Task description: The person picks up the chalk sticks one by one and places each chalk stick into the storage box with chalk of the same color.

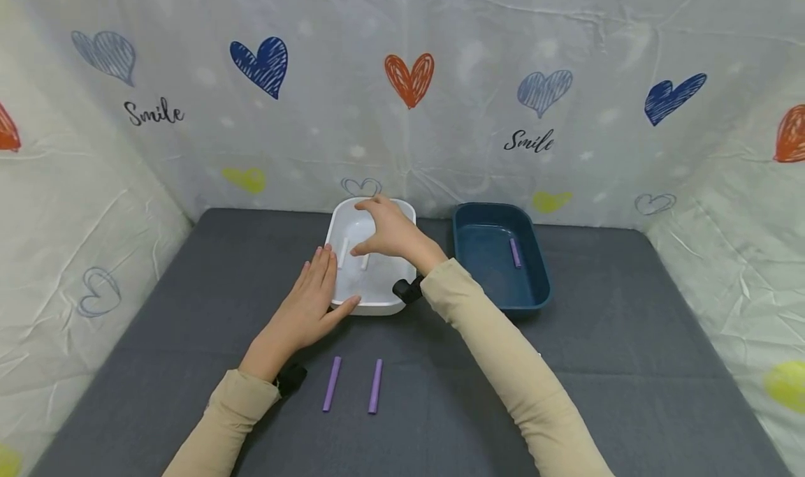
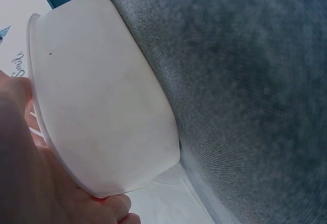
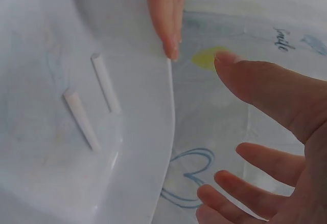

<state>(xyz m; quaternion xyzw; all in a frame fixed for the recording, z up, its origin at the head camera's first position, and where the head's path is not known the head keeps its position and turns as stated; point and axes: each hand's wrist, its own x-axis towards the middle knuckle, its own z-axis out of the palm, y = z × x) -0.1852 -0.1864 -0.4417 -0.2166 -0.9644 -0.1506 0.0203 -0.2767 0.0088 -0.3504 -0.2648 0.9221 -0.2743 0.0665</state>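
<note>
My left hand rests at the near left corner of a white plastic tray, fingers straight along its left rim and thumb at the front rim. Above the tray's inside hovers my right hand, thumb and fingers spread wide with nothing between them. Two white chalk sticks lie in the tray; the right wrist view shows one white chalk stick beside another white chalk stick.
To the right stands a dark blue tray with a purple chalk stick inside. Two more purple sticks, a left one and a right one, lie on the grey cloth in front. A patterned curtain hangs behind the table.
</note>
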